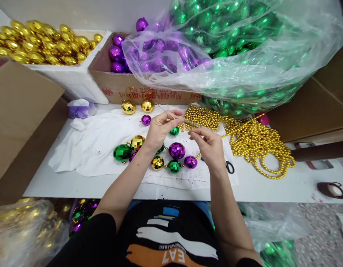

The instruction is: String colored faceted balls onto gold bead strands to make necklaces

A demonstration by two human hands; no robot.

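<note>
My left hand (166,124) is closed in a pinch on a thin needle (162,109) that sticks out up and to the left. Beside it, my right hand (208,142) has its thumb and fingers pressed together; whatever is between them is too fine to make out. Under my hands, faceted balls lie on a white cloth (85,148): a purple ball (177,150), a green ball (174,166) and a gold ball (157,162) among them. Small gold beads join some of these. Another green ball (174,131) sits just below my left fingers.
Gold bead strands (251,142) are heaped at the right, near black-handled scissors (230,167). Behind stand a white box (85,83) of gold balls, a cardboard box (151,87) of purple ones and a clear bag (243,70) of green ones. An open carton (23,96) borders the left.
</note>
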